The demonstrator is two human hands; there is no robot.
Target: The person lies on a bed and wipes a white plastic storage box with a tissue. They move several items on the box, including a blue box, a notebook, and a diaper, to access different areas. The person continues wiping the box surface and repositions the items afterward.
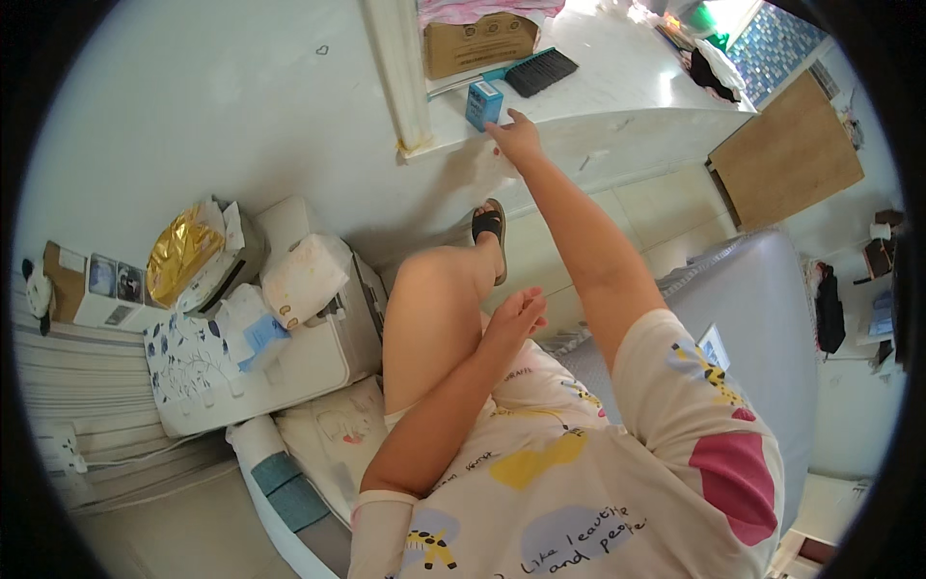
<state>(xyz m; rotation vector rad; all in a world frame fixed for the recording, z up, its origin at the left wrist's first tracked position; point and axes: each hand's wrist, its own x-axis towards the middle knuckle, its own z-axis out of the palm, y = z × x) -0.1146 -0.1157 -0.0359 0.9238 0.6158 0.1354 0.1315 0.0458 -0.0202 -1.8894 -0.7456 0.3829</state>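
Observation:
My right hand (516, 136) reaches out to the edge of a white windowsill (615, 90). Its thumb and forefinger are spread beside a small blue box (484, 106), one fingertip at the box's lower corner; whether it touches is unclear. The box stands upright near the sill's front edge. Behind it lies a brush (539, 72) with dark bristles and a teal back. A brown cardboard box (479, 47) sits farther back, under pink cloth. My left hand (515, 317) hovers over my lap, fingers loosely curled, with nothing seen in it.
A bed (752, 289) is at the right, near a wooden panel (788, 155). At the left, a white suitcase (325, 362) bears plastic bags (307, 279), a gold foil package (181, 253) and boxes. A white cable (145, 457) runs below it. My sandalled foot (490, 231) is near the wall.

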